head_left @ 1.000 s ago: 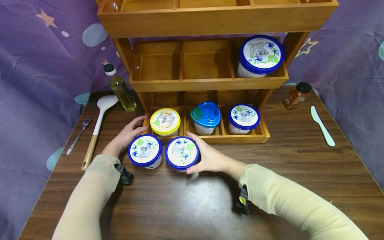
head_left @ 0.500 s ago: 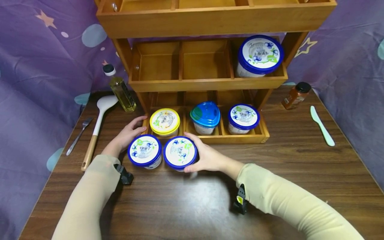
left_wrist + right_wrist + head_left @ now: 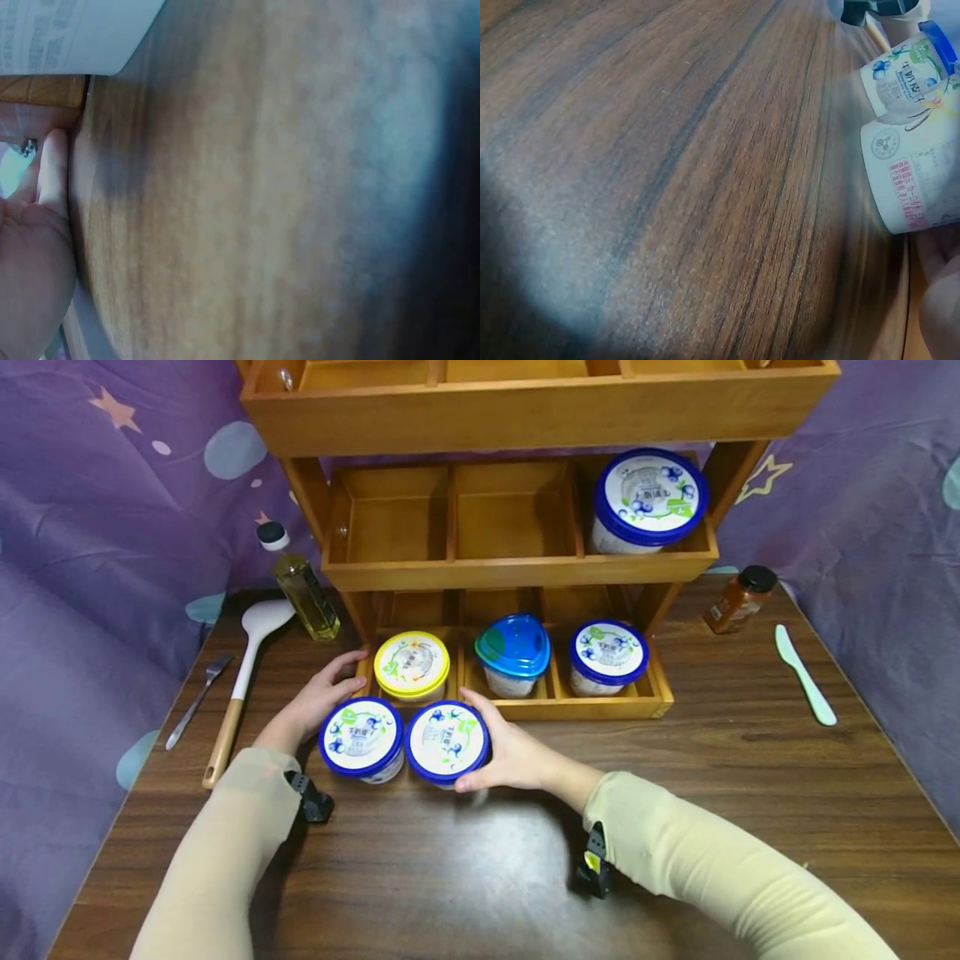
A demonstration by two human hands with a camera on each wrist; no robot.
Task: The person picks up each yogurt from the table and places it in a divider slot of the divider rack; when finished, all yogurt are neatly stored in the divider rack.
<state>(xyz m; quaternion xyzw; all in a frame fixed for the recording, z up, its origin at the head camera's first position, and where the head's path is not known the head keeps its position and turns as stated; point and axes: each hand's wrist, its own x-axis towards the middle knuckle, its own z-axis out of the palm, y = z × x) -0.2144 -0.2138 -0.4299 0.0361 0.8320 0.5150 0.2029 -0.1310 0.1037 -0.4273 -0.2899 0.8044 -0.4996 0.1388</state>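
Observation:
My right hand [image 3: 513, 752] grips a round white tub with a blue lid [image 3: 447, 740], thumb at its near side and fingers at its far right. Just left of it on the table is a second blue-lidded tub [image 3: 362, 737]; the two rims are almost touching. In the right wrist view the held tub [image 3: 911, 176] is nearest, partly covering the other tub [image 3: 896, 75]. My left hand [image 3: 318, 693] touches the left end of the wooden rack [image 3: 495, 575] with extended fingers and holds nothing. A yellow-lidded tub [image 3: 412, 665] sits in the rack's lower left compartment.
Along the lower tier are a blue triangular-lidded container [image 3: 514, 647] and another blue-lidded tub [image 3: 609, 653]. A larger tub [image 3: 651, 497] fills the middle tier's right compartment. An oil bottle [image 3: 306, 589], ladle [image 3: 247, 668] and fork [image 3: 198, 697] lie left; a spice jar [image 3: 738, 602] and green knife [image 3: 805, 675] right.
My right hand has slid its tub a little to the left, narrowing the gap to the other tub. The left hand stays in place at the rack.

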